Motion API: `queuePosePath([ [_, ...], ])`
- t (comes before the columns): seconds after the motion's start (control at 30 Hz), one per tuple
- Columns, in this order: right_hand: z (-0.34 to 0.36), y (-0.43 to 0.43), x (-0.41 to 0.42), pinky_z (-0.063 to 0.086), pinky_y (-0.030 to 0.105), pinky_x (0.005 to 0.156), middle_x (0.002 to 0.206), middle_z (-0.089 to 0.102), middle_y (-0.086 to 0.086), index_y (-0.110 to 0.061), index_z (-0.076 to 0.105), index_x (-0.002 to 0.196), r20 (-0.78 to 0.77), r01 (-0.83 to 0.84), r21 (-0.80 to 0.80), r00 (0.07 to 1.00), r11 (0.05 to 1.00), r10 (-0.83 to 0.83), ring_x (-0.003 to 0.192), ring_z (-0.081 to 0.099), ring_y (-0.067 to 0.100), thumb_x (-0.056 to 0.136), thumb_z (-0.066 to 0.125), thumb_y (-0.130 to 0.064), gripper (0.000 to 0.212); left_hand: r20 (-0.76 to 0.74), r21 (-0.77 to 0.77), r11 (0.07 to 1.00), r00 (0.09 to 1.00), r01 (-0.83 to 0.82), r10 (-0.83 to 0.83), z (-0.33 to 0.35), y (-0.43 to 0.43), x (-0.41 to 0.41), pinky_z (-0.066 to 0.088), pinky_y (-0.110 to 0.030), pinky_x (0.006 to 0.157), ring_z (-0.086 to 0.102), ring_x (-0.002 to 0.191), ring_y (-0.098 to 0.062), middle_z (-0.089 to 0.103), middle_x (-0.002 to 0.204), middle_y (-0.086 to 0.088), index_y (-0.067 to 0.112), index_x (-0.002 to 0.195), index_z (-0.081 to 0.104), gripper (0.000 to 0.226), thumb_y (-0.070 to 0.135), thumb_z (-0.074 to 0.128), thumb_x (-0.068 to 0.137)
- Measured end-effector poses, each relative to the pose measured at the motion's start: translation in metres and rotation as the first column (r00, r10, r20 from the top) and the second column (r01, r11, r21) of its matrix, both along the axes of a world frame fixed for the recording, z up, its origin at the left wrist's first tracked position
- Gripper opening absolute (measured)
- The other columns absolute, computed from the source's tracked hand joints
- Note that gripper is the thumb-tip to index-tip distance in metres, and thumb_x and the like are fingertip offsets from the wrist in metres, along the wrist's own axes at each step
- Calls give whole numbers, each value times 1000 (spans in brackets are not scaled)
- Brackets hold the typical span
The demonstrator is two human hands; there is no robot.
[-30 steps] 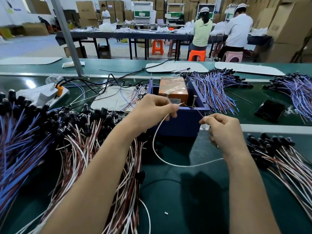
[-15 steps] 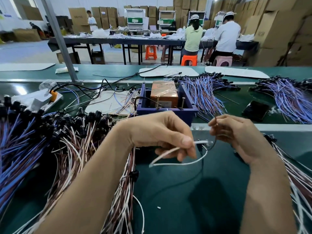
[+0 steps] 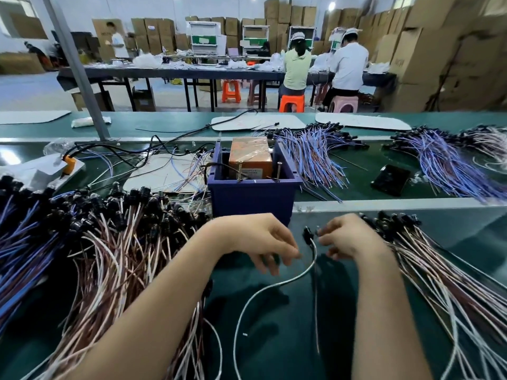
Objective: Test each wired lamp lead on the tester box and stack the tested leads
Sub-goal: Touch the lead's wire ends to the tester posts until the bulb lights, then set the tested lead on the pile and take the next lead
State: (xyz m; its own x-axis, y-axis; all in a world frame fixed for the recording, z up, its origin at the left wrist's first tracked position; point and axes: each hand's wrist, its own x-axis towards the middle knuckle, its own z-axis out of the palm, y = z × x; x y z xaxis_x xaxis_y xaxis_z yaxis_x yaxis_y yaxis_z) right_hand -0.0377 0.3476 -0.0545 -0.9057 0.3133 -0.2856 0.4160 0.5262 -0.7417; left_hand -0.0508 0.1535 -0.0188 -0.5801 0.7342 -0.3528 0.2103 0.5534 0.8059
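A long green desk (image 3: 274,338) carries everything. A big heap of brown-and-white and blue wired lamp leads with black heads (image 3: 109,242) sprawls across its left side. A smaller fanned stack of brown-and-white leads (image 3: 439,270) lies on the right, its black heads just behind the right hand (image 3: 351,237). A dark blue plastic tester box (image 3: 252,198) holding an orange block (image 3: 249,157) stands mid-desk, just beyond both hands. The left hand (image 3: 255,239) hangs over the desk with fingers loosely curled, gripping nothing that shows. The right hand pinches the black head of a single white-wired lamp lead (image 3: 306,233), though blur hides the exact grip. The lead's wire trails down between the hands onto the desk.
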Motion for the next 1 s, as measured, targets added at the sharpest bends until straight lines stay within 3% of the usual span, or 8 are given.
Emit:
queuePosePath([
  [0.1,-10,-18,-5,54,37,84,107,66,17,-6,62,104,33,5,310,999,951,-16,97,65,31,81,68,-9,24,-53,-81,997,999,3,-7,-13,14,2,59,-25,68,66,85,-20,67,104,-16,8,111,64,21,20,56,96],
  [0.2,-8,-28,-5,48,34,86,121,60,17,-7,57,114,79,-52,474,997,879,17,112,59,33,86,57,-7,29,-49,-88,994,996,65,-69,-16,26,12,56,-37,87,66,99,-29,66,111,-23,3,109,65,24,20,56,96],
  [0.33,6,-10,2,46,36,88,125,55,18,-3,54,118,180,-206,609,976,766,120,116,56,35,85,57,-4,34,146,91,970,960,226,-237,-13,34,26,52,-30,95,65,101,-19,64,122,-18,6,114,64,22,14,50,99],
  [0.47,23,41,12,46,29,70,88,59,13,-2,60,92,216,-234,690,970,685,113,95,63,33,81,58,2,11,149,184,958,957,219,-247,-3,31,25,53,-26,91,66,99,-17,67,119,-12,11,116,63,22,14,50,98],
  [0.67,26,89,19,51,34,83,105,65,11,-18,62,82,36,-148,736,983,661,180,97,61,30,79,49,6,27,86,198,972,986,125,-144,10,24,23,52,-30,94,67,101,-17,71,112,-3,16,114,65,21,19,53,97],
  [0.83,29,76,19,49,34,84,102,67,9,-15,67,92,-137,-83,690,960,719,243,96,60,27,84,57,-5,17,-249,61,993,961,-106,118,28,-8,3,55,-23,78,69,86,-14,73,98,-5,15,108,67,16,16,59,94],
  [0.93,43,36,19,49,32,81,93,68,6,-15,68,91,-203,-164,591,918,790,342,85,61,24,86,59,-9,12,-580,-322,911,814,-257,25,27,-46,-12,49,-23,80,65,84,-15,72,97,-1,20,109,67,18,22,60,92],
  [1.0,42,-3,19,48,30,79,93,69,7,-14,71,92,-208,-251,577,875,777,437,87,62,25,87,58,-12,14,-657,-467,815,752,-344,-58,16,-65,-11,42,-21,84,58,96,-15,68,111,0,20,117,64,27,25,61,91],
])
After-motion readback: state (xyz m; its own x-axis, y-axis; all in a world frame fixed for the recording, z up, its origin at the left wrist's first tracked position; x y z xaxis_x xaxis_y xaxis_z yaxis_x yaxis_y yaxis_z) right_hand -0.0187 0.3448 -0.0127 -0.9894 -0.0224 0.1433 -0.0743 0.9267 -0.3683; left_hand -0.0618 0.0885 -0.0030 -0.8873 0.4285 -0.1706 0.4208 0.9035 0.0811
